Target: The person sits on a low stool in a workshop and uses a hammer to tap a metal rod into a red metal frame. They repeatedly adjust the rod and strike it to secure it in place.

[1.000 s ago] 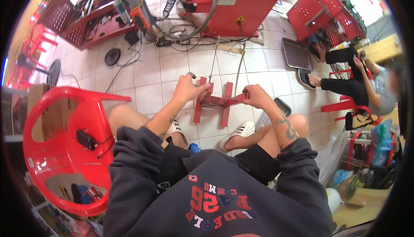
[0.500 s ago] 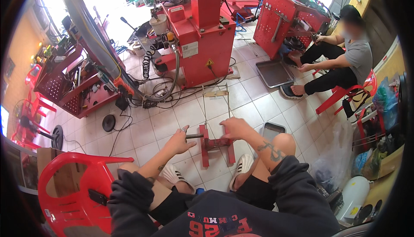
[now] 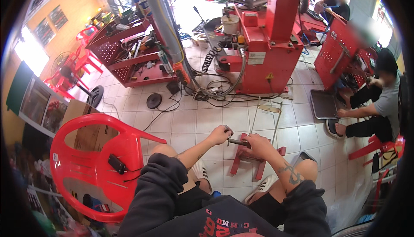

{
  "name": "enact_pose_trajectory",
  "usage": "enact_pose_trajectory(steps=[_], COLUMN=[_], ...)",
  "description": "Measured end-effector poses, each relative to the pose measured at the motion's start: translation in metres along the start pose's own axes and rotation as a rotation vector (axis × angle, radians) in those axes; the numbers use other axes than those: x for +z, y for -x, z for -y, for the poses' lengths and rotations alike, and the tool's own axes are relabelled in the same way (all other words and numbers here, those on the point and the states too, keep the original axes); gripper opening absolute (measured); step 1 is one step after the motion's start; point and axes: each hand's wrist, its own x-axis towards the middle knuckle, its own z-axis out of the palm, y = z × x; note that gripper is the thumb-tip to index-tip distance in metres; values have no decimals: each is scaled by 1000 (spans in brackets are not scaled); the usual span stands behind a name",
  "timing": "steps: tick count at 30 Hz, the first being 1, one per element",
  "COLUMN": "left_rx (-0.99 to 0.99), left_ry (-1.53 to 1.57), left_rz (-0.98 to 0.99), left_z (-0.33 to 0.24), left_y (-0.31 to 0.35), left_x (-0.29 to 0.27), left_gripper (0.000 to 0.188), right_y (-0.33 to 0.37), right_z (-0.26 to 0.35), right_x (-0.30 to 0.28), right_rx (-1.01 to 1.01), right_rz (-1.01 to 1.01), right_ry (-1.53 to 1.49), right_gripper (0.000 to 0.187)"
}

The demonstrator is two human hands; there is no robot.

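A dark metal rod lies level across the top of a low red metal stand on the tiled floor between my feet. My right hand has its fingers closed around the rod's right end, above the stand. At the rod's left end is my left hand, its fingers curled together around something small and dark that I cannot make out. A thin upright wire-like frame with a pale crossbar rises behind the stand. My right hand hides part of the stand's crosspiece.
A red plastic chair bearing a black device stands at my left. Ahead is a red machine with cables and a hose at its base. A seated co-worker works at the right beside a grey tray. A red tool cart stands left.
The view has swung to the left. My left hand has gone from open fingers beside the rod to curled at its end. My right hand has moved from the stand onto the rod.
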Motion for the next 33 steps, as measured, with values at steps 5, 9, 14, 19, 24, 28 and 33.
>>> enact_pose_trajectory(steps=[5, 9, 14, 19, 24, 28, 33], left_rx=[-166, 71, -248, -384, 12, -109, -290], left_ry=[141, 26, 146, 171, -44, 98, 165], left_rz=[19, 94, 92, 188, 254, 376, 393], left_z=[-12, -2, -5, -8, -11, -18, -23], left_y=[9, 14, 10, 10, 20, 28, 20], left_x=[5, 6, 14, 3, -3, -10, -13], left_gripper=[34, 44, 66, 76, 62, 55, 61], right_y=[-16, -23, -28, -35, -29, -26, -33], right_z=[3, 6, -5, 1, -14, -9, -9], right_x=[18, 24, 41, 30, 43, 35, 40], right_rx=[-47, -19, 15, 50, -24, -70, -11], right_rz=[-41, -71, -134, 98, 32, 16, -18], right_ry=[53, 78, 61, 104, 136, 139, 57], right_gripper=[31, 29, 11, 26, 29, 29, 28])
